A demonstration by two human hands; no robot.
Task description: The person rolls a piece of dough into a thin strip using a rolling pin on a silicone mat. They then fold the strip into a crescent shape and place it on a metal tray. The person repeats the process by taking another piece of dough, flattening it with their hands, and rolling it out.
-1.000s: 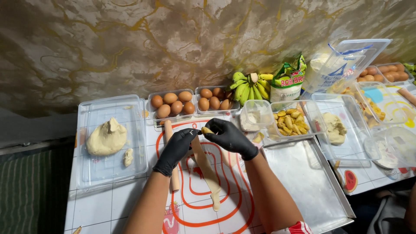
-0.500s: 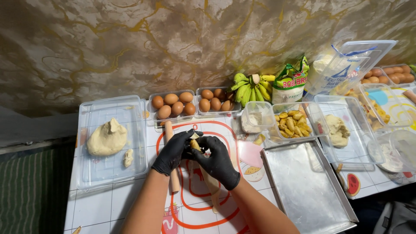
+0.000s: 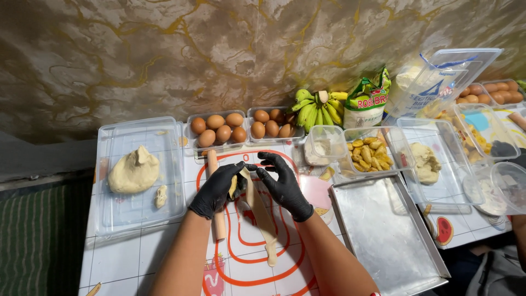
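Left hand (image 3: 215, 189): black glove, fingers curled around a small yellow piece of filling (image 3: 233, 187) and the upper end of the dough strip (image 3: 261, 216); grasping.

Right hand (image 3: 283, 184): black glove, fingers spread, thumb and fingertips pressed on the same upper end of the strip from the other side; gripping the dough, not clenched into a fist.

Dough strip: long, pale, lying on the white mat with red-orange rings (image 3: 241, 268), running from the hands toward the front edge of the bench.

Rolling pin (image 3: 216, 197): wooden, on the mat just left of the strip, partly under the left hand (contact cannot be told).

Clear tray (image 3: 112, 219): left end of the bench; holds a large dough lump (image 3: 133, 172) and a small scrap (image 3: 160, 195).

Egg trays (image 3: 218, 129): two, brown eggs, along the back edge.

Green bananas (image 3: 316, 108): back edge, right of the eggs, beside a green and yellow bag (image 3: 366, 100).

Small clear tub (image 3: 324, 144): behind the right hand.

Container of yellow banana slices (image 3: 370, 155): just right of the tub.

Metal baking tray (image 3: 383, 230): bare, right of the mat, reaching the front edge.

Clear container with a dough piece (image 3: 424, 161): right end, behind the metal tray.
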